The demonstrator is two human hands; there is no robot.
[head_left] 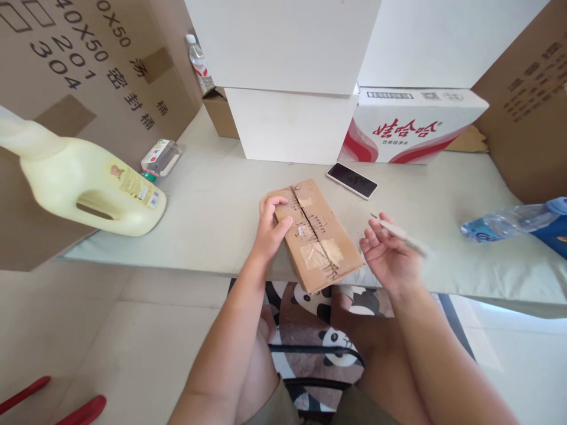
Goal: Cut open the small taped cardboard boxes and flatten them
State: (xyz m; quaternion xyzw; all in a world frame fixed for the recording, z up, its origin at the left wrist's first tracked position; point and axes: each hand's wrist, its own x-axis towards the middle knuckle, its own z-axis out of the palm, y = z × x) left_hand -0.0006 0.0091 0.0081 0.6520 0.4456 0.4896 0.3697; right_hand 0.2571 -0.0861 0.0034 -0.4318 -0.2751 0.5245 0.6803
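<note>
Near the front edge of the covered surface lies a small brown cardboard box [330, 227], with its dark lengthwise seam facing up. Patches of tape and dark scribbled marks cover its top. My left hand [271, 227] grips the box's left side, its thumb on top and its fingers over the far left corner. To the right of the box, apart from it, my right hand [392, 257] is raised palm up with curled fingers. It holds a slim whitish pen-like tool [401, 234] with a thin dark tip pointing toward the box; its rear end is blurred.
A phone [352, 180] lies behind the box. White cartons [292, 124] stand at the back. A large yellow jug [88, 183] and a small clear container [162, 158] are on the left. A plastic bottle [509, 221] lies at the right. Large cardboard boxes [93, 71] flank the surface.
</note>
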